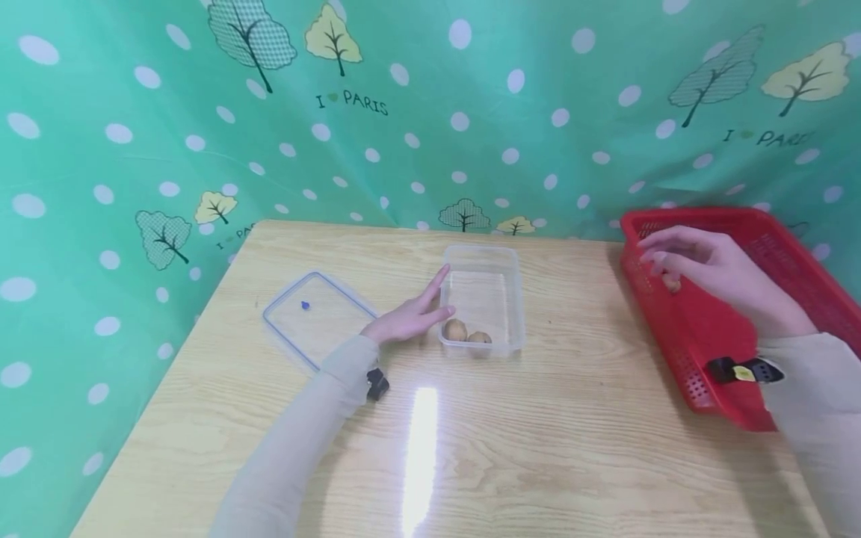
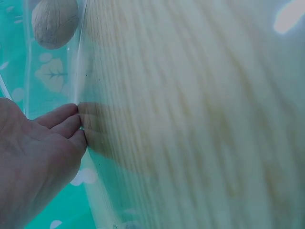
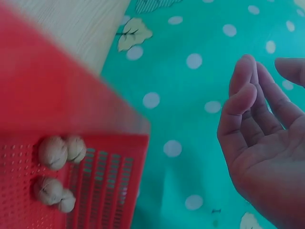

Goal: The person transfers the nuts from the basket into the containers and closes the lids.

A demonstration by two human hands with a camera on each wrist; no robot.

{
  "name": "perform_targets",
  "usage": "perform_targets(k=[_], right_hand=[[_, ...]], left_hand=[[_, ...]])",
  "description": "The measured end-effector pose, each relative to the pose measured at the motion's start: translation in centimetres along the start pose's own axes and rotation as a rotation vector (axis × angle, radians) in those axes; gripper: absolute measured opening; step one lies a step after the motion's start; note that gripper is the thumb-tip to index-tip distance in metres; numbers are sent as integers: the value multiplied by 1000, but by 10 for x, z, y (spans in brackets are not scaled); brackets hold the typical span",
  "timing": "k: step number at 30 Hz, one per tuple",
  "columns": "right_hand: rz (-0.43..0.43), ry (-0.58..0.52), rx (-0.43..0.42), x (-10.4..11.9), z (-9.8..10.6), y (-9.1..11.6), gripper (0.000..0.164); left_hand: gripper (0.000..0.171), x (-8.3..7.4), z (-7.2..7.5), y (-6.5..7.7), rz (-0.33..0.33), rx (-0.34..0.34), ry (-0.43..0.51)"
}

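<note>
My left hand reaches to the left wall of a clear plastic container, its fingers fairly straight and touching the side. Inside, two walnuts lie at the near end; one walnut also shows through the plastic in the left wrist view. Over the far left part of a red basket hovers my right hand, fingers loosely bent and apart from the thumb, holding nothing. Just below it a walnut shows in the basket. The right wrist view has several walnuts grouped on the perforated basket floor.
A clear lid with a blue seal lies left of the container, partly behind the left sleeve. On the lid is a small blue thing. A green dotted curtain hangs along the back of the wooden table.
</note>
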State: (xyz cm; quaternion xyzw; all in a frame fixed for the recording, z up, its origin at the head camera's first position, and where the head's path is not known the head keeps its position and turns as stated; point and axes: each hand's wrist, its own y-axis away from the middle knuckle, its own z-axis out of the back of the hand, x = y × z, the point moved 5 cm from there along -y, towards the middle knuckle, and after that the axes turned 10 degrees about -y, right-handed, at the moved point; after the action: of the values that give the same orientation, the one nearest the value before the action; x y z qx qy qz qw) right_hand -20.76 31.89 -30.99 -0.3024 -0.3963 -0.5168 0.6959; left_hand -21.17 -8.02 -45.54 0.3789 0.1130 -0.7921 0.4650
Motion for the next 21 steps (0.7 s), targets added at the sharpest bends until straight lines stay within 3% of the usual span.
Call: perform_targets(k=[21], right_hand=[[-38, -2, -22, -56, 26, -14, 35]], left_hand=[[79, -2, 1, 1, 2, -2, 6]])
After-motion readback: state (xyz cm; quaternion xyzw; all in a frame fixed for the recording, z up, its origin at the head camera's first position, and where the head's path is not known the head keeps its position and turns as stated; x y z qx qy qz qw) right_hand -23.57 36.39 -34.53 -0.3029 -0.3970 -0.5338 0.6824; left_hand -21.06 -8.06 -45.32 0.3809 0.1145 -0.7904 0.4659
